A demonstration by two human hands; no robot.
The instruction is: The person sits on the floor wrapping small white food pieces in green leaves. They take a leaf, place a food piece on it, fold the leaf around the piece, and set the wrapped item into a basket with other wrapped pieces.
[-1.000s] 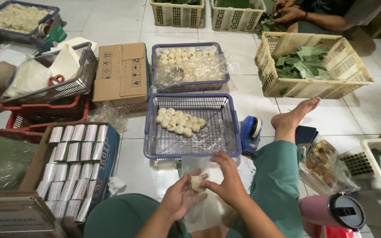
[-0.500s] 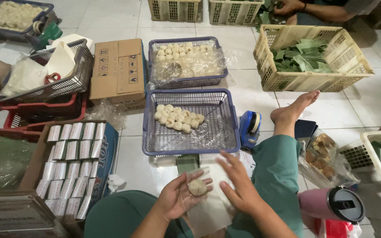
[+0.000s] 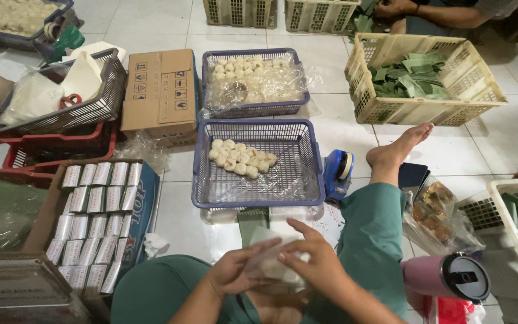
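My left hand (image 3: 234,271) and my right hand (image 3: 311,259) meet low in the middle, over my lap. Both are closed around a thin clear plastic wrapper (image 3: 269,259) with a pale dough ball inside, mostly hidden by my fingers. Just beyond my hands stands a blue wire basket (image 3: 307,191) lined with plastic, holding a small pile of white dough balls (image 3: 241,158). A second blue basket (image 3: 252,109) behind it holds more balls under plastic film. My legs in green trousers frame the hands, and my bare right foot (image 3: 399,147) rests on the white tiles.
A blue tape dispenser (image 3: 338,173) lies right of the near basket. A cardboard box (image 3: 160,90) and wire baskets (image 3: 85,108) stand at the left, with a box of small silver packets (image 3: 91,216). A cream crate of green leaves (image 3: 421,108) sits far right; another person's arm (image 3: 439,12) is above it. A pink bottle (image 3: 445,277) lies low right.
The dough ball lay bare in my left palm before. Now both hands have closed over it with the plastic wrapper, and the ball is mostly covered.
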